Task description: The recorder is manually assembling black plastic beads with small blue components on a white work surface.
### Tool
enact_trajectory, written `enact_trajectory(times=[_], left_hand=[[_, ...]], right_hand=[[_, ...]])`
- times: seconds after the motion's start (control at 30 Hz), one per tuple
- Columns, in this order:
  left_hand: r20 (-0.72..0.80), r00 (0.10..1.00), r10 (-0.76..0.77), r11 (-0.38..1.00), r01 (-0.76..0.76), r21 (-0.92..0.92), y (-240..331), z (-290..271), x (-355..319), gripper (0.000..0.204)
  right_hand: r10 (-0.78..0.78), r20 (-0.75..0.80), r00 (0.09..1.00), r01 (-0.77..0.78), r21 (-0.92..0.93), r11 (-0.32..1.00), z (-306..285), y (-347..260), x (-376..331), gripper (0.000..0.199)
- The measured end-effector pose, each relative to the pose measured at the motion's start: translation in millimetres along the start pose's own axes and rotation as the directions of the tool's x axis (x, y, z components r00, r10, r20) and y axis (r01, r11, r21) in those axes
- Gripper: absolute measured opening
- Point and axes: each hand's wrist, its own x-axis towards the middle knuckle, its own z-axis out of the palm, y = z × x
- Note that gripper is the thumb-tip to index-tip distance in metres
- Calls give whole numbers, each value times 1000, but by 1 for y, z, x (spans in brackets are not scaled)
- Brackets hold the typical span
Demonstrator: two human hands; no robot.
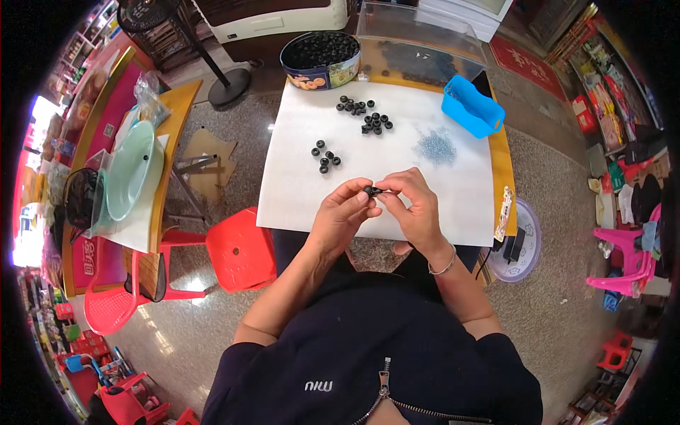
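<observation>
Close together over the near part of the white-covered table [290, 205], my two hands meet at a small black round piece [371, 190]. My left hand [338, 214] pinches it between thumb and fingers. From the other side, my right hand [416, 210] has its thumb and forefinger closed at the piece's right end; whether they grip a second small part is hidden. Similar black pieces, round with a hole, lie in loose groups: one at the left [325, 157], one farther back [351, 105] and another beside it [375, 125]. Tiny pale blue parts [436, 146] are spread at the right.
A round tin [319, 78] full of black pieces stands at the back edge, beside a clear plastic box [425, 60]. At the back right sits a blue basket [471, 110]. Left are a red stool [241, 248] and a side table with a green basin [133, 170].
</observation>
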Motion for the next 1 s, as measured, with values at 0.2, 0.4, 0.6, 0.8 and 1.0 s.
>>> enact_trajectory(times=[0.2,0.4,0.6,0.8,1.0], left_hand=[[15,1000,-2,1000,1,13,2,1,-1,22],[-11,999,52,997,-52,58,2,6,-4,22],[-29,991,131,978,-125,167,2,9,-6,22],[-19,977,211,938,-197,285,-1,8,-6,21],[-2,984,177,914,-164,372,8,6,-6,22]], right_hand=[[-81,-21,996,78,-125,989,-2,-7,2,11],[1,-58,998,-4,-62,998,2,-6,-2,8],[-9,-44,999,4,-111,994,0,-11,-1,8],[-178,-39,983,165,-231,959,2,-12,-1,9],[-262,2,965,249,-317,915,0,-13,1,11]])
